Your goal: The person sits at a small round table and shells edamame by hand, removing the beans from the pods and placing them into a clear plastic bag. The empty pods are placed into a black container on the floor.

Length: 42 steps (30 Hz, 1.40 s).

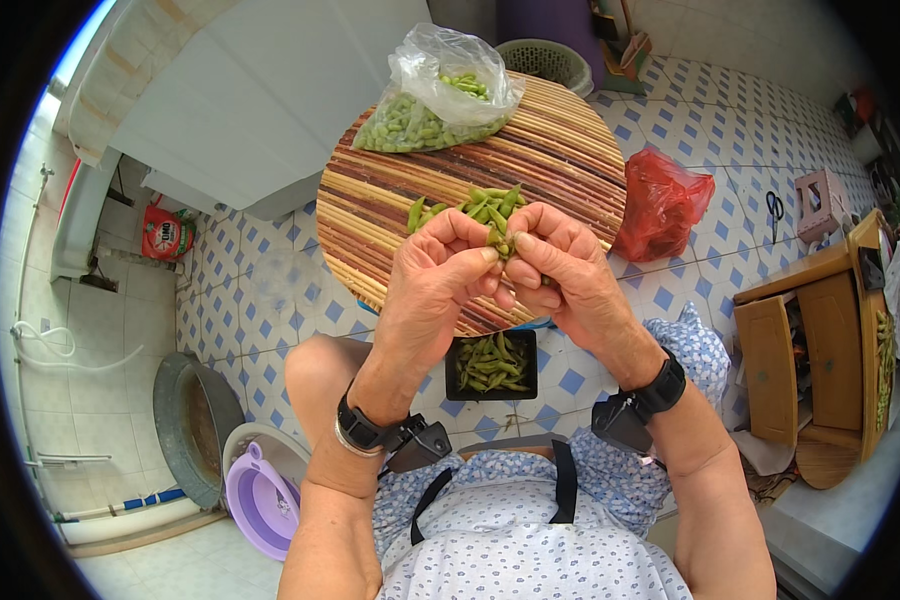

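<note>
Both hands meet over the near part of a round striped table (375, 225). My left hand (450, 262) and my right hand (559, 262) pinch a green soybean pod (502, 244) between thumbs and fingertips; the fingers partly hide it. Just beyond the fingertips lies a small pile of green soybean pods (495, 202) on the table. Toward the table's far side stands a clear plastic bag (457, 82) with many shelled green beans (405, 126) inside. Below the near edge, a black square container (535, 367) holds more pods.
A red plastic bag (660, 206) is right of the table, with scissors (775, 214) and a pink stool (821, 202) farther right. Behind the table stands a basket (547, 60). A purple basin (259, 517) and a metal tub (169, 420) are at left, a wooden cabinet (769, 367) at right.
</note>
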Each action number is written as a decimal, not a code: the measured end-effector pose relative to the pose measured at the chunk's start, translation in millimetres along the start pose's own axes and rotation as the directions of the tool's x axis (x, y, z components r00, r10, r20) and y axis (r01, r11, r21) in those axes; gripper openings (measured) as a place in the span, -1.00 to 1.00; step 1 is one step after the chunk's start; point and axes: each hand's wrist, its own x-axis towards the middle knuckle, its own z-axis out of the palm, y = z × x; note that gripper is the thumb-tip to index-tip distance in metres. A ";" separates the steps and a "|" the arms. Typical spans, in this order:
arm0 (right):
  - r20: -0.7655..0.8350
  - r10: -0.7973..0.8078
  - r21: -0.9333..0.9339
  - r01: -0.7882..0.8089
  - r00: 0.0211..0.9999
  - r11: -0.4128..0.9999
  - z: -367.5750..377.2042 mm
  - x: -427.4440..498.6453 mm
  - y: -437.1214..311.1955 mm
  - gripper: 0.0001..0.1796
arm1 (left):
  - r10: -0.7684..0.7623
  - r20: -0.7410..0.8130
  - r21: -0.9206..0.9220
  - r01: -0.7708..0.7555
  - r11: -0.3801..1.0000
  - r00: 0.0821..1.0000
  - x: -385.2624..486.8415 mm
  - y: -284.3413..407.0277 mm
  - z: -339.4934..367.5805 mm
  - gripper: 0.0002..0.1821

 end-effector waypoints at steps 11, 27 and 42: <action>0.000 -0.060 -0.024 0.060 0.998 0.998 0.3 1.6 2.6 -0.82 | 0.070 0.020 -0.049 -0.068 0.996 0.997 -0.6 -3.9 -0.3 -0.91; -0.081 -0.061 -0.140 0.050 0.995 0.989 6.3 1.3 -0.6 -0.88 | 0.121 -0.022 0.187 -0.115 0.976 0.992 -2.6 -3.7 2.3 -0.86; -0.065 -0.187 -0.335 0.155 0.980 0.929 -8.4 2.0 -6.0 -0.85 | 0.103 -0.037 0.464 -0.074 0.883 0.994 -21.0 16.5 7.9 -0.92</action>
